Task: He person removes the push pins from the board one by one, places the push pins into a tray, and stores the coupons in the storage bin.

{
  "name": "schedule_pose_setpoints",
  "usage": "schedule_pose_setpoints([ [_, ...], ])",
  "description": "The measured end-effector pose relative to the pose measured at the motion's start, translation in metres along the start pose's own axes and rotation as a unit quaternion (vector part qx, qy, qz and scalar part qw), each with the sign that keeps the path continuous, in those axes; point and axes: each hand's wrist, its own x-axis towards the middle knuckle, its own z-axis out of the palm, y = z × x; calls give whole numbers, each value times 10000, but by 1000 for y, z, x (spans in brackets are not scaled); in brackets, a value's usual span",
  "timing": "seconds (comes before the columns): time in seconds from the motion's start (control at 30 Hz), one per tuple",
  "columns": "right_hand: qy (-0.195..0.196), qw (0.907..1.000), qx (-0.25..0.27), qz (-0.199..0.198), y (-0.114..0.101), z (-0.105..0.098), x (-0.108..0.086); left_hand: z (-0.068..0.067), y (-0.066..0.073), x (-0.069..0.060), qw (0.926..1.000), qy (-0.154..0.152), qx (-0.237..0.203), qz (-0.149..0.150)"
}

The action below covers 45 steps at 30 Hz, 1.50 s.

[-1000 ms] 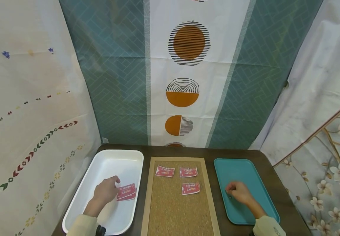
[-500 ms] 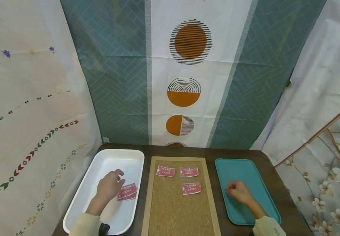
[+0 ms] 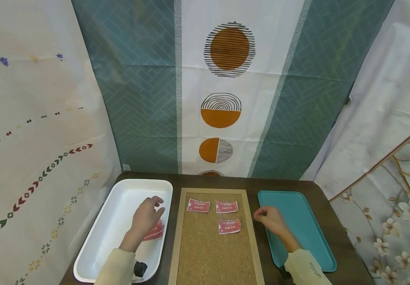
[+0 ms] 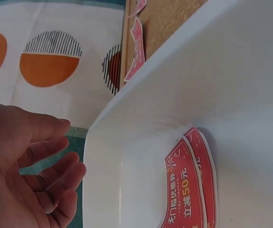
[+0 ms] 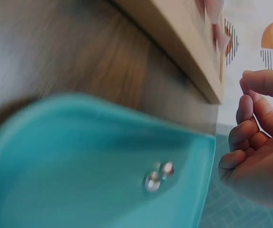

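Observation:
My left hand (image 3: 144, 217) hovers over the right part of the white tray (image 3: 96, 233), fingers loosely bent and thumb apart, holding nothing visible. Beneath and beside it lie overlapping red coupons (image 3: 154, 234), clearer in the left wrist view (image 4: 180, 190). Three similar coupons are on the cork board (image 3: 212, 257): upper left (image 3: 198, 206), upper right (image 3: 226, 207) and below that one (image 3: 229, 227). Over the left edge of the teal tray (image 3: 308, 229), my right hand (image 3: 274, 223) has thumb and forefinger tips together; no object shows between them. Small shiny silver pieces (image 5: 152, 182) lie in that tray.
The cork board's wooden frame (image 3: 255, 241) stands between the two trays on a dark table (image 3: 251, 183). Patterned cloths (image 3: 141, 99) hang behind and at both sides. The white tray has a raised wall (image 4: 103, 156).
My left hand has moved right and away from me, now partly covering the coupons in the white tray. My right hand has risen and moved left toward the board.

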Motion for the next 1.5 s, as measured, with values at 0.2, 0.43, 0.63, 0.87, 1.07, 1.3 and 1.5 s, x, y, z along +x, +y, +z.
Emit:
schedule_pose_setpoints([
  [0.2, -38, 9999, 156, -38, -15, 13, 7, 10, 2, 3, 9999, -119, -58, 77],
  [0.43, 90, 9993, 273, -245, -29, 29, 14, 19, 8, 8, 9997, -41, -165, 161],
  [0.63, 32, 9980, 495, -383, -38, 40, 22, 23, 16, 8, 9991, -169, -332, 187],
  [0.87, -53, 9985, 419, -356, -46, 50, 29, 28, 23, 7, 9987, -111, -421, 268],
  [1.07, -120, 9982, 353, -467, -53, 54, 31, 35, 25, 10, 9974, -141, -565, 428],
  [1.3, -214, 9979, 362, -484, -60, 63, 35, 41, 29, 13, 9961, -77, -620, 619],
  [1.5, -290, 9972, 479, -494, -65, 72, 40, 46, 38, 19, 9961, -173, -596, 625],
])
